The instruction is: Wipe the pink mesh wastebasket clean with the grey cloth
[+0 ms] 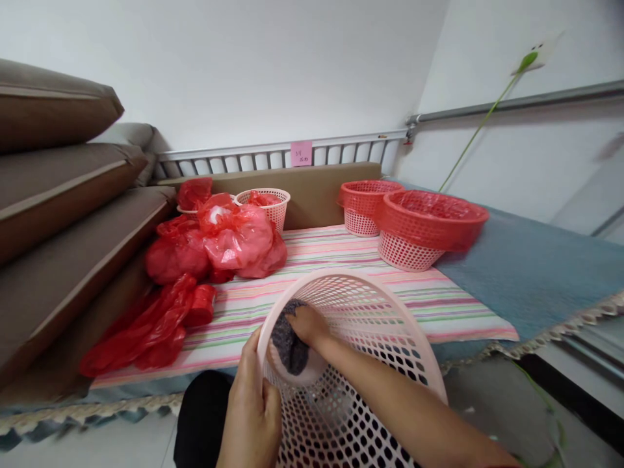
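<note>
Basket, cut off below, holds grey cloth (partly hidden).

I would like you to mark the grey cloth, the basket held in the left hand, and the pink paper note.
Grey cloth (288,343), head view: middle of its dark folds.
Basket (366,312), head view: upper part of its inner wall.
Pink paper note (301,153), head view: centre of its front.

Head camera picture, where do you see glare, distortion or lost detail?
Head view: small highlights glint on the red plastic bags; head view: the near basket looks stretched, wide-angle style, as do the cushions; head view: handwriting on the pink note too small to read.
</note>
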Available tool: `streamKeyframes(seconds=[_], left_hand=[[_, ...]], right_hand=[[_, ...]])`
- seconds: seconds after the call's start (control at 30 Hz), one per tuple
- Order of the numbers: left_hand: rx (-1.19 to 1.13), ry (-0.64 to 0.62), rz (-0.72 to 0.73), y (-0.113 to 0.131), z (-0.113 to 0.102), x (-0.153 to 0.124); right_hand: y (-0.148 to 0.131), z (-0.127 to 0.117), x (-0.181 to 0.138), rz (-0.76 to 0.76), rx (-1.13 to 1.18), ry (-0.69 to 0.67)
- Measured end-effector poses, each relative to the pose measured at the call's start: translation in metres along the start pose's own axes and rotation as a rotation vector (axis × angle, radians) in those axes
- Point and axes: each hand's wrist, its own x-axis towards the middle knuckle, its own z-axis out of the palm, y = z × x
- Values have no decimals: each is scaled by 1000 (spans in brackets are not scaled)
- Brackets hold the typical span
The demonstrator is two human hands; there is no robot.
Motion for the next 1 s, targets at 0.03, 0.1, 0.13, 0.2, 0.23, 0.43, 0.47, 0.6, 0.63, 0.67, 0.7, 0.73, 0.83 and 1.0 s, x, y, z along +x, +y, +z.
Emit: streamKeyframes(seconds=[0.03,0.1,0.13,0.2,0.23,0.43,0.47,0.6,0.63,0.67,0.7,0.73,0.83,1.0], left_hand=[[-9,-4,-6,0,0,0],[-23,-10,-14,0,0,0],[-27,-15,-14,0,0,0],[-30,-20,-7,-1,0,0],[-27,-19,-3,-1,-1,0],[44,1,17,-3,0,0],[55,8,25,-3,0,0],[74,3,29,-1,2,2],[73,-4,25,0,3,2],[72,-7,21,0,3,3],[70,-5,16,0,3,3],[67,-3,9,1,2,3],[39,-7,-16,1,2,3],[39,-1,-10,0,2,3]], right_hand=[[0,-4,-3,0,-60,11],[-3,-10,-10,-15,-165,18],[-5,-11,-13,-32,-209,15],[-10,-11,-21,-71,-283,2],[-13,-9,-25,-88,-313,-6],[-15,22,-43,-234,-355,-33],[-11,31,-43,-286,-337,-57],[14,64,-35,-444,-301,-159],[20,69,-30,-468,-304,-164],[25,72,-25,-493,-305,-161],[29,72,-20,-515,-301,-151],[32,71,-16,-529,-295,-136],[36,62,-5,-514,-283,-95],[33,54,-4,-229,-245,-52]])
